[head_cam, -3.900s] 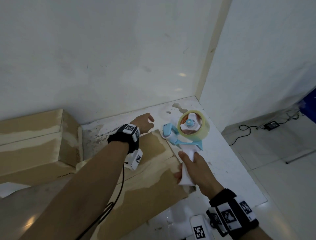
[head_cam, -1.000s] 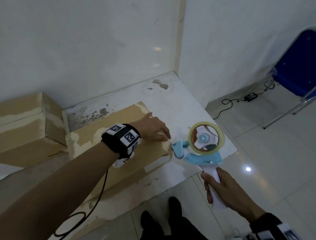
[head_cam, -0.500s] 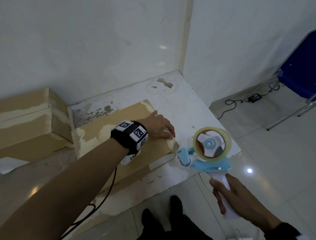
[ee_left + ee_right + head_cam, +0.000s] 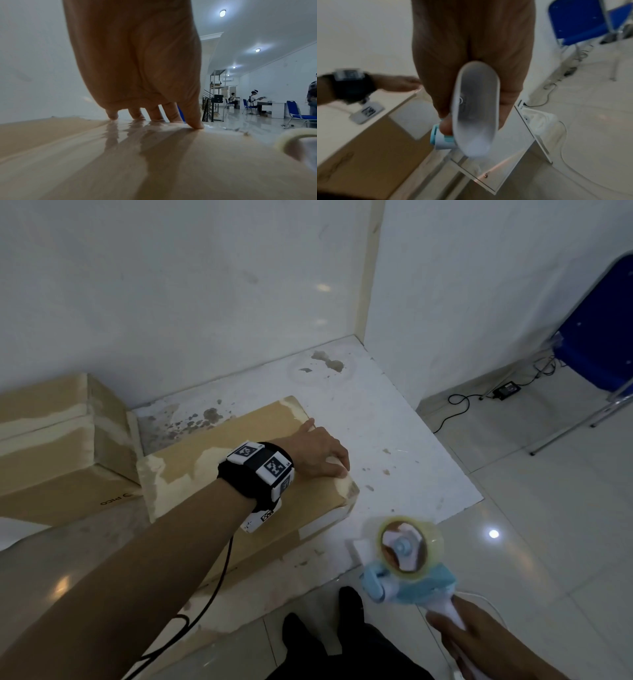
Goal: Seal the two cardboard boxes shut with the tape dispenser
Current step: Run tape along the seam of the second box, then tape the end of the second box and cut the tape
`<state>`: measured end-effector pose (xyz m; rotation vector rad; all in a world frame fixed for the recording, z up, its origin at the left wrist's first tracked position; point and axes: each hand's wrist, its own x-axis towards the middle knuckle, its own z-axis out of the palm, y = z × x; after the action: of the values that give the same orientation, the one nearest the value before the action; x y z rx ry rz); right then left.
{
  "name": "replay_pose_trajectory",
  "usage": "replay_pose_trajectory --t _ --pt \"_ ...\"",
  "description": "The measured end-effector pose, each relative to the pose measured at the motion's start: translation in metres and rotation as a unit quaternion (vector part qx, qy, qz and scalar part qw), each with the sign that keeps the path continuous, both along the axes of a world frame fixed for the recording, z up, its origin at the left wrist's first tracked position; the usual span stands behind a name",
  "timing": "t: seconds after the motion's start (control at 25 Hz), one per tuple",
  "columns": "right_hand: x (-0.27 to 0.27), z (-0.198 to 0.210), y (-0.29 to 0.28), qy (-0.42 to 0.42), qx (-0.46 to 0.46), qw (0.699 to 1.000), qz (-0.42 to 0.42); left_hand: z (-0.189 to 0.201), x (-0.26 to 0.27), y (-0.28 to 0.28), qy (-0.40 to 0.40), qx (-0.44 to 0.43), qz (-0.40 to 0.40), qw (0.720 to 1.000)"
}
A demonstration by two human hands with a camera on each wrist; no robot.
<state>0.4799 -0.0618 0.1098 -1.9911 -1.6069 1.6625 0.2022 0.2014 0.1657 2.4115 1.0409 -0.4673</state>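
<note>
On the white ledge [image 4: 387, 419] by the wall corner lies the nearer cardboard box [image 4: 191, 474], with the second cardboard box [image 4: 48, 440] behind it to the left, touching its far corner; we rest our left hand [image 4: 318, 451] on the near box's right end, fingers straight and spread, their tips pressing the glossy top in the left wrist view; our right hand [image 4: 479, 642] is curled round the white handle of the tape dispenser [image 4: 409, 563], which hangs off the ledge, over the floor tiles, just beside the box's front corner but apart from it; a blue chair [image 4: 596, 337] stands to the right, with a black cable [image 4: 459, 405] and adapter trailing on the floor near it; our dark trouser leg [image 4: 329, 642] shows below the ledge; nothing lies between dispenser and box. Against half a second ago, the dispenser sits lower and nearer us, blurred, its roller further from the box corner; the left hand has kept its place on the box.
</note>
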Motion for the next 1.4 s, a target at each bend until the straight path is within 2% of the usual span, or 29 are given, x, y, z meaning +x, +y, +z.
replay_pose_trajectory --t 0.16,0.28,0.4,0.52,0.64,0.8,0.88,0.92,0.96,1.0,1.08,1.16,1.24,1.4 --pt "0.007 0.014 0.019 0.023 0.041 0.990 -0.136 0.002 0.007 -0.023 -0.009 0.000 -0.026 1.000" --pt "0.006 0.031 0.047 0.047 0.087 0.985 -0.140 -0.003 0.016 -0.054 0.007 0.094 -0.072 0.993" --pt "-0.002 0.042 0.068 0.079 0.119 0.982 -0.124 -0.008 0.025 -0.074 0.067 0.190 -0.113 0.973" --pt "-0.006 0.053 0.088 0.126 0.133 0.974 -0.131 -0.011 0.029 -0.088 0.128 0.221 -0.137 0.957" --pt "-0.006 0.058 0.104 0.175 0.125 0.965 -0.151 -0.018 0.033 -0.100 0.156 0.227 -0.120 0.954" --pt "-0.010 0.069 0.120 0.256 0.116 0.943 -0.178 -0.016 0.032 -0.098 0.086 0.198 -0.089 0.972" --pt "-0.019 0.075 0.130 0.292 0.120 0.930 -0.187 -0.006 0.031 -0.101 -0.020 0.164 -0.007 0.986" --pt "-0.025 0.075 0.135 0.291 0.126 0.931 -0.179 0.001 0.033 -0.106 -0.096 0.144 0.063 0.983" --pt "-0.033 0.073 0.139 0.279 0.141 0.937 -0.158 0.009 0.035 -0.113 -0.173 0.107 0.146 0.968" --pt "-0.044 0.074 0.143 0.262 0.167 0.941 -0.131 0.018 0.037 -0.119 -0.245 0.058 0.228 0.941" --pt "-0.065 0.074 0.148 0.226 0.250 0.939 -0.071 0.034 0.040 -0.130 -0.374 -0.036 0.342 0.861" --pt "-0.089 0.077 0.151 0.232 0.314 0.921 -0.006 0.044 0.038 -0.131 -0.474 -0.052 0.425 0.770" --pt "-0.115 0.075 0.154 0.248 0.326 0.912 0.022 0.047 0.030 -0.128 -0.533 -0.034 0.524 0.664" --pt "-0.166 0.074 0.149 0.278 0.317 0.905 0.062 0.043 0.010 -0.136 -0.587 0.013 0.643 0.492"
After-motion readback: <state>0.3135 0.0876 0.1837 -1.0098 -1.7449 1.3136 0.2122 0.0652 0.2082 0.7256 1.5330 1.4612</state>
